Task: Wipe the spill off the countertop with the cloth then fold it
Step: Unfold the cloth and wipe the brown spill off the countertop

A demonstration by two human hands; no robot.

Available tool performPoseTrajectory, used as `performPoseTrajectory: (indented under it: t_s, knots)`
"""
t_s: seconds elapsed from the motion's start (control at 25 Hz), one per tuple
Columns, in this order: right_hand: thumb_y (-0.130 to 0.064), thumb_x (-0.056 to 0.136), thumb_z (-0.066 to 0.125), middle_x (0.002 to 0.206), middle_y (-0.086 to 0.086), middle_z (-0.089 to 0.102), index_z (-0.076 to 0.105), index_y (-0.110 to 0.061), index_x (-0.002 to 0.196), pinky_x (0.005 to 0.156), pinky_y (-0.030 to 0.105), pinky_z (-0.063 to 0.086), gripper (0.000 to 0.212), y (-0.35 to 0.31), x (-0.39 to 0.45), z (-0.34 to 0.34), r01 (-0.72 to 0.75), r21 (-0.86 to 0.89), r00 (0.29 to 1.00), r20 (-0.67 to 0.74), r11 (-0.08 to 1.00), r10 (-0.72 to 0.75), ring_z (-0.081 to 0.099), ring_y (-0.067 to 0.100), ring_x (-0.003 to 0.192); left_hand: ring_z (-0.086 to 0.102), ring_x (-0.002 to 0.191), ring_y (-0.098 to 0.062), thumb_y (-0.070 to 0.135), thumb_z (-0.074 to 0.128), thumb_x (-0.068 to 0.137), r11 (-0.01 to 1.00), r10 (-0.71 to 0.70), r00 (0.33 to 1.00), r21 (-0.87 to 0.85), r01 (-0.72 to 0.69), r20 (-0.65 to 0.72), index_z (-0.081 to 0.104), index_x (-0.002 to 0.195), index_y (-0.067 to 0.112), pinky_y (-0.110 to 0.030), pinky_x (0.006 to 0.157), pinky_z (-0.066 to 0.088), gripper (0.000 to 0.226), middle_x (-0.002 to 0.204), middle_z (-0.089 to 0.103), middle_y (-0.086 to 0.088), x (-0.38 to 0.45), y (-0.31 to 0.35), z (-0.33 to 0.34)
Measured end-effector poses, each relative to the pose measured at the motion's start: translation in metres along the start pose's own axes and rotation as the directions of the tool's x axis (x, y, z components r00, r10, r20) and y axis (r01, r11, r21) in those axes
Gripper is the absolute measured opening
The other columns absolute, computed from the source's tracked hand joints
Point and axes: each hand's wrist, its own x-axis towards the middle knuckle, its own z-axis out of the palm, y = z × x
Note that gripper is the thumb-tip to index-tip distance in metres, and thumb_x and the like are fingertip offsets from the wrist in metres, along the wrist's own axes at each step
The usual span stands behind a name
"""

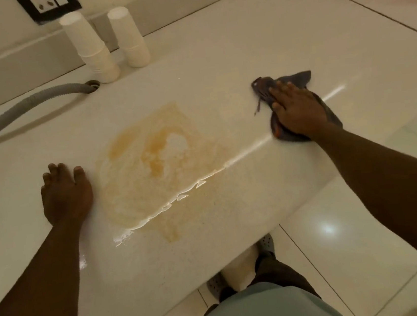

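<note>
An orange-brown spill (156, 163) spreads across the middle of the white countertop (218, 61), with a streak running toward the front edge. To its right lies a dark grey-blue cloth (294, 79), bunched up, with a loose thread hanging off its left side. My right hand (297, 110) presses flat on top of the cloth, fingers pointing away from me. My left hand (64, 193) rests palm-down on the bare counter just left of the spill and holds nothing.
Two stacks of white paper cups (93, 49) (129, 37) stand at the back near the wall. A grey corrugated hose (24, 105) enters a hole in the counter at the left. A black wall socket (49, 4) sits above. Tiled floor lies to the right.
</note>
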Motion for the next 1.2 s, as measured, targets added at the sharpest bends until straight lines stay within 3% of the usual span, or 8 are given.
performPoseTrajectory:
  t_s: [0.12,0.28,0.44,0.68,0.8,0.96,1.08,1.2]
  knots:
    - [-0.036,0.101,0.028,0.162,0.002,0.017,0.025,-0.022,0.152,0.119,0.045,0.011,0.052,-0.044,-0.024,0.003,-0.051,-0.013,0.998,-0.036,0.999,0.05,0.014,0.023,0.148,0.013,0.146,-0.031,0.043,0.02,0.099,0.996,0.087,0.996,-0.03,-0.087,0.02,0.021,0.149,0.006,-0.045,0.119,0.011,0.062,0.16,0.015,-0.012,-0.004,0.007,-0.001]
    - [-0.044,0.1,0.02,0.162,-0.004,0.012,0.019,-0.03,0.152,0.119,0.042,0.006,0.053,-0.111,-0.073,0.019,0.276,-0.014,0.96,0.048,0.961,-0.275,0.009,0.017,0.149,0.02,0.143,-0.037,0.043,0.022,0.098,1.0,0.007,0.999,-0.03,-0.008,-0.05,0.025,0.146,0.004,-0.051,0.117,0.018,0.062,0.157,0.021,-0.016,-0.011,-0.009,-0.008]
    - [-0.053,0.098,0.008,0.16,-0.013,0.003,0.011,-0.036,0.151,0.118,0.037,-0.002,0.055,-0.087,-0.142,0.024,0.45,0.046,0.88,0.143,0.892,-0.452,-0.002,0.007,0.147,0.027,0.139,-0.039,0.042,0.024,0.098,0.999,-0.003,1.0,-0.043,0.002,-0.01,0.026,0.146,0.009,-0.055,0.112,0.025,0.059,0.157,0.023,-0.014,-0.017,-0.011,-0.006]
    - [-0.041,0.101,0.026,0.16,0.005,0.023,0.025,-0.022,0.151,0.118,0.046,0.018,0.054,0.018,-0.081,0.001,0.022,-0.038,0.999,-0.026,0.999,-0.023,0.02,0.025,0.147,0.02,0.145,-0.029,0.034,0.03,0.101,0.982,0.125,0.991,-0.146,-0.118,0.037,0.023,0.149,0.007,-0.042,0.117,0.017,0.055,0.158,0.021,-0.013,-0.047,0.002,0.002]
    - [-0.036,0.1,0.03,0.16,0.009,0.024,0.027,-0.017,0.15,0.118,0.05,0.016,0.054,-0.004,-0.04,0.003,-0.051,0.003,0.998,-0.041,0.999,0.051,0.02,0.029,0.146,0.02,0.146,-0.028,0.031,0.032,0.101,0.981,0.146,0.989,-0.124,-0.146,-0.005,0.025,0.148,0.004,-0.037,0.117,0.013,0.054,0.157,0.023,-0.015,-0.084,-0.006,0.001]
    - [-0.041,0.099,0.024,0.161,0.002,0.019,0.024,-0.022,0.151,0.119,0.047,0.013,0.055,-0.078,-0.078,0.028,0.246,0.028,0.969,0.031,0.969,-0.246,0.017,0.023,0.148,0.016,0.147,-0.023,0.035,0.03,0.101,0.99,0.054,0.999,-0.133,-0.054,0.003,0.023,0.149,0.008,-0.035,0.118,0.01,0.056,0.159,0.02,-0.01,-0.113,-0.009,-0.002]
    - [-0.049,0.098,0.013,0.16,-0.009,0.008,0.015,-0.031,0.151,0.118,0.039,0.005,0.056,-0.073,-0.138,0.033,0.537,0.049,0.833,0.124,0.842,-0.539,0.005,0.01,0.148,0.016,0.147,-0.021,0.036,0.029,0.101,0.993,0.001,1.0,-0.115,-0.003,-0.017,0.023,0.149,0.009,-0.034,0.118,0.01,0.056,0.159,0.021,-0.008,-0.132,-0.015,-0.004]
    - [-0.049,0.097,0.015,0.161,-0.003,0.018,0.022,-0.028,0.151,0.116,0.044,0.015,0.058,-0.026,-0.109,0.024,0.486,-0.01,0.873,0.057,0.874,-0.485,0.017,0.018,0.147,0.016,0.147,-0.021,0.038,0.028,0.101,0.995,-0.043,0.999,-0.095,0.041,-0.022,0.023,0.149,0.009,-0.034,0.118,0.01,0.056,0.159,0.02,-0.007,-0.149,-0.029,-0.011]
